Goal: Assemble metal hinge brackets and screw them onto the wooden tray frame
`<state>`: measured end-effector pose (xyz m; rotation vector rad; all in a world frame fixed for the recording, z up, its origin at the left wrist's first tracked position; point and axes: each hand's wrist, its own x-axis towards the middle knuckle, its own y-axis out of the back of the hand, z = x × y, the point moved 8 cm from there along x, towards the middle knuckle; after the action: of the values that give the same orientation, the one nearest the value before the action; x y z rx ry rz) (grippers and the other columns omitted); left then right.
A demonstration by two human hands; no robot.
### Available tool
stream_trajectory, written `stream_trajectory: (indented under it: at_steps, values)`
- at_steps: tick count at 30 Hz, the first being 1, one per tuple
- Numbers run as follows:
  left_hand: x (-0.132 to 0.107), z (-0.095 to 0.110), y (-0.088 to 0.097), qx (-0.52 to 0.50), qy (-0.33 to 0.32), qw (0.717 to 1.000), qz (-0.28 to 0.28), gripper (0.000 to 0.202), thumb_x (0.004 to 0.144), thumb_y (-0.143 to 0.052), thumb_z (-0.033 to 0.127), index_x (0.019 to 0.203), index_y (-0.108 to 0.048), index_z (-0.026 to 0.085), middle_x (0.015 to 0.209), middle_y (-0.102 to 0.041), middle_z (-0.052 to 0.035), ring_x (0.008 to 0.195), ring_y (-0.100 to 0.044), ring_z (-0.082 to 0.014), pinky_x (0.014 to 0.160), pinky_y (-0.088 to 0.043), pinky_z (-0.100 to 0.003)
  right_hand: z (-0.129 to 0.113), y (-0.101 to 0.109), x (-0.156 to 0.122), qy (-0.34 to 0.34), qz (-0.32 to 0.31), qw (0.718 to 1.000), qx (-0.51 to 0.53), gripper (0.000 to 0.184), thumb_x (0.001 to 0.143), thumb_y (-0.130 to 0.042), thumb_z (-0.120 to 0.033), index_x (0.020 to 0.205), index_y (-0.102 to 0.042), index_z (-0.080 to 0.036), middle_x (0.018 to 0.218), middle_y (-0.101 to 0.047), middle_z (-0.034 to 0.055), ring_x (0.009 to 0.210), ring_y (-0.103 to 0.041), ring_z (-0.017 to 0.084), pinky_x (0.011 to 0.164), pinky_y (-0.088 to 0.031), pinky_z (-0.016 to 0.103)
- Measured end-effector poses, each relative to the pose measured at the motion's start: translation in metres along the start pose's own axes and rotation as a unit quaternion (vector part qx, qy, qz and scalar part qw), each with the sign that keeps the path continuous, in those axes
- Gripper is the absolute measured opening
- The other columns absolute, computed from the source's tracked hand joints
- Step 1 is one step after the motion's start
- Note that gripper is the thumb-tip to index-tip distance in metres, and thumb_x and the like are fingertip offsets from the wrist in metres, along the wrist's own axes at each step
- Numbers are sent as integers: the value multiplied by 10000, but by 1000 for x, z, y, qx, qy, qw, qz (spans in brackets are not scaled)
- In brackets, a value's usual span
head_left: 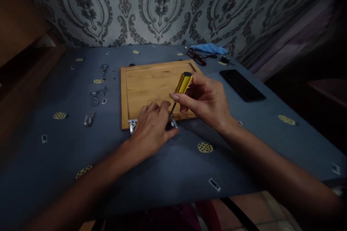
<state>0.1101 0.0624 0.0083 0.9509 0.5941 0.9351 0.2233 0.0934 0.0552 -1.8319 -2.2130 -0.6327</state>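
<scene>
A wooden panel [151, 83] with a raised frame lies flat on the table. My right hand [208, 101] grips a yellow and black screwdriver [183, 83] by its handle, tilted with the shaft pointing down. Its tip meets a metal hinge [173, 122] at the panel's near edge; the exact contact point is too small to make out. My left hand [151, 124] is closed over this hinge, thumb in front and fingers on the panel, hiding part of it. Left of that hand, another metal hinge piece [132, 124] shows at the panel's near left corner.
Left of the panel lie a loose hinge [89, 118], more metal parts [94, 95] and several small screws [104, 69]. A black phone [242, 85] rests to the right. Eyeglasses [197, 57] and a blue cloth [208, 48] are at the back, near the patterned wall [162, 7].
</scene>
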Motion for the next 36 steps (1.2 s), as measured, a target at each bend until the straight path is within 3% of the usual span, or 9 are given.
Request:
stream_trajectory:
  at_steps: [8, 13, 19, 36]
  values:
    - [-1, -1, 1, 2, -6, 1000, 25, 509, 880, -828, 292, 1252, -493, 195, 1154, -699, -112, 1148, -613, -335, 990, -500, -492, 11, 0, 10, -18, -1, 1000, -10, 471, 749, -923, -538, 739, -550, -250, 657, -559, -64, 436, -540, 87, 388, -450, 264]
    - [-2, -4, -1, 8, -8, 999, 34, 518, 881, -829, 320, 1256, -489, 209, 1138, -691, -104, 1124, -611, -330, 976, -512, -490, 4, 0, 4, -11, -26, 1000, 9, 414, 787, -898, -540, 792, -617, -235, 711, -617, -48, 496, -604, 97, 473, -538, 265]
    - [-2, -3, -1, -5, 2, 1000, 20, 490, 881, -826, 282, 1237, -497, 207, 1167, -698, -101, 1135, -610, -321, 1005, -508, -496, -10, 19, -6, 21, 69, 997, -2, 393, 825, -865, -555, 815, -654, -223, 749, -632, -39, 497, -608, 78, 486, -544, 247]
    - [-2, -2, 0, 0, 16, 1000, 1, 479, 905, -809, 291, 1264, -513, 177, 1210, -682, -127, 1179, -603, -345, 1018, -495, -503, 8, 11, -9, 5, 23, 1000, -4, 349, 829, -880, -484, 832, -637, -234, 718, -630, -39, 518, -633, 103, 464, -528, 247]
